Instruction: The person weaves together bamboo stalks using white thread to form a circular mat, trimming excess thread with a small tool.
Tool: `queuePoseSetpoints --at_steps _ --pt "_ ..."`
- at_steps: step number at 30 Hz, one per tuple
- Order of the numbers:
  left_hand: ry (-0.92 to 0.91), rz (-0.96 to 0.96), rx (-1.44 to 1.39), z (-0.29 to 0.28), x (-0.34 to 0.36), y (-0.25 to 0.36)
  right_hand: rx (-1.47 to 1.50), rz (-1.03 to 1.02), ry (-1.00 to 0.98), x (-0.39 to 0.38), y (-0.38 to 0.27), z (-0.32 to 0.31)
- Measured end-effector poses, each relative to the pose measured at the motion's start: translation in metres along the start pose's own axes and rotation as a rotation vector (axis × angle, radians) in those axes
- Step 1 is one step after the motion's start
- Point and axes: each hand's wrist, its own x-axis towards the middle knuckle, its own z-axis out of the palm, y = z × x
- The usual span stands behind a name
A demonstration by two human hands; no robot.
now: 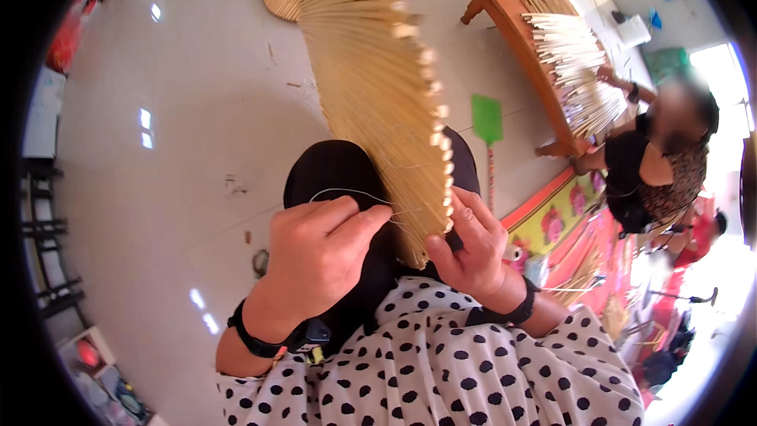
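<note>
The mat [374, 83], a long strip of ribbed tan straw, lay slanting over the 2 dark knees [331, 170], its lower end at the lap and its upper part rising past the top of the view, with a coiled section at its upper left. The right hand [473, 244] gripped the mat's lower right edge, thumb on the near face and fingers along the knobbly pale rim. The left hand [323, 241] was closed in a pinch at the mat's lower left edge, on a pale thread [347, 191] that looped over the left knee; whether it also held a needle I could not tell. Beyond the right knee, a green swatter [487, 118] lay on the tiled floor [189, 189]. Farther right stood a low brown table [524, 47], with pale stalks [576, 71] spread across its tabletop. At the tabletop's right edge a co-worker [670, 150] bent forward, 1 hand at the stalks' ends. A floral cloth [552, 225] was spread on the floor near the table's closest end.
</note>
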Motion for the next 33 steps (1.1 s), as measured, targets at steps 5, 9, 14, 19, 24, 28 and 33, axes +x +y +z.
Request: queuePoseSetpoints --at_steps 5,9,14,19,24,28,33 --pt "-0.097 -0.141 -0.072 -0.012 -0.005 0.004 0.289 -0.028 -0.101 0.002 0.009 0.005" --pt "-0.153 -0.161 -0.063 -0.012 -0.006 0.003 0.489 -0.001 -0.094 -0.007 0.028 0.014" --pt "-0.237 -0.163 -0.013 -0.016 0.002 0.008 0.685 0.059 0.037 -0.016 0.034 0.026" --pt "-0.238 -0.171 0.0 -0.012 0.005 0.003 0.77 -0.041 0.132 -0.017 0.043 0.035" --pt "-0.222 -0.164 0.042 -0.011 0.005 0.004 0.808 -0.093 0.127 -0.016 0.046 0.039" --pt "-0.235 -0.138 0.087 -0.01 0.007 0.004 0.8 -0.124 0.129 -0.013 0.05 0.039" --pt "-0.211 -0.136 0.125 -0.009 0.003 0.002 0.792 -0.121 0.125 -0.012 0.05 0.039"
